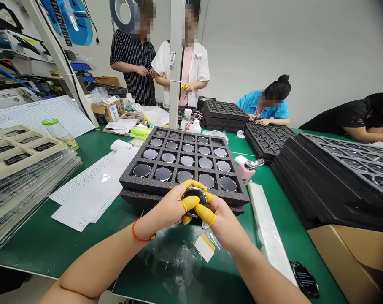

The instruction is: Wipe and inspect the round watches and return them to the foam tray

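Observation:
Between both hands I hold a round watch case (pixel 200 196) with a dark face and metal rim, just in front of a foam tray. My left hand (pixel 175 204) grips its left side, with yellow finger cots on the fingertips. On the opposite side, my right hand (pixel 218 213) closes round it, also in yellow cots, and its thumb lies across the face. The black foam tray (pixel 128 180) behind them has rows of pockets, most holding similar round watch cases (pixel 163 173). Its back right pocket looks unfilled. Part of the held case is covered by my fingers.
Stacked black trays (pixel 292 185) stand at the right on a cardboard box (pixel 343 249). Printed sheets (pixel 93 185) and beige trays (pixel 23 147) lie left. A pink pump bottle (pixel 246 169) and white strip (pixel 270 228) are right of the foam tray. Several people work beyond.

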A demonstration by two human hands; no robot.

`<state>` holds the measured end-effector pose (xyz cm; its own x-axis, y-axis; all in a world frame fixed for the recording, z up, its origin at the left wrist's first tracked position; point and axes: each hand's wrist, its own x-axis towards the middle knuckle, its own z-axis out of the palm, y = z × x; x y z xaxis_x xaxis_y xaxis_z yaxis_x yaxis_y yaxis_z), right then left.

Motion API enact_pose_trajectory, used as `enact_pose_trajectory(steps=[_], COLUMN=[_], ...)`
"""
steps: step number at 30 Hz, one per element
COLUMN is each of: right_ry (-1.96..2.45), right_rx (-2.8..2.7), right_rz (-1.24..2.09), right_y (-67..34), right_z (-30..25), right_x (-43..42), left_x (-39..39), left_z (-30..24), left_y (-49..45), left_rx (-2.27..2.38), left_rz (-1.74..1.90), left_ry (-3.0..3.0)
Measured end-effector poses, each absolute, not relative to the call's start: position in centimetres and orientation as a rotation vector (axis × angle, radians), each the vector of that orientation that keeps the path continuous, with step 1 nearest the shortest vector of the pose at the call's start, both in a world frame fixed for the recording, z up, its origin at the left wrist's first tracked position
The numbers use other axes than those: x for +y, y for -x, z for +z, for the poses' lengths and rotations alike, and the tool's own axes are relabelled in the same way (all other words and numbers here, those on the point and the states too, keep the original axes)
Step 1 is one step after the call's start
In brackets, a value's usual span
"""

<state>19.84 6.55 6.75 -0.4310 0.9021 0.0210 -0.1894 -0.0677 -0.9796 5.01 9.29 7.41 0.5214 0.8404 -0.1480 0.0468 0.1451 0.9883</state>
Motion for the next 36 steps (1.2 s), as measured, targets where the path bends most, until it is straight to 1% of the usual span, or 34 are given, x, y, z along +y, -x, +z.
enact_pose_trajectory(steps=[11,16,23,32,36], right_ry=[1.094,1.054,0.858,1.046,1.083], right_rx=[-1.389,-1.362,-1.287,-1.338,-1.342], right_rz=[1.388,1.431,1.660,1.449,1.416], right_y=[-19.8,-19.6,-19.4,-19.4,-19.5], right_z=[5.6,5.4,6.3,5.2,4.7], right_x=[6.2,6.7,7.0,6.5,6.7], left_x=[9.5,9.9,10.4,10.5,10.7], left_z=[6.8,6.7,6.5,5.8,5.9], left_y=[-5.9,-6.0,-5.3,-5.5,-5.8], left_rx=[0.850,0.905,0.867,0.835,0.819], left_rz=[0.759,0.773,0.744,0.756,0.763], left_ry=[-1.278,-1.307,-1.323,-1.297,-1.285])
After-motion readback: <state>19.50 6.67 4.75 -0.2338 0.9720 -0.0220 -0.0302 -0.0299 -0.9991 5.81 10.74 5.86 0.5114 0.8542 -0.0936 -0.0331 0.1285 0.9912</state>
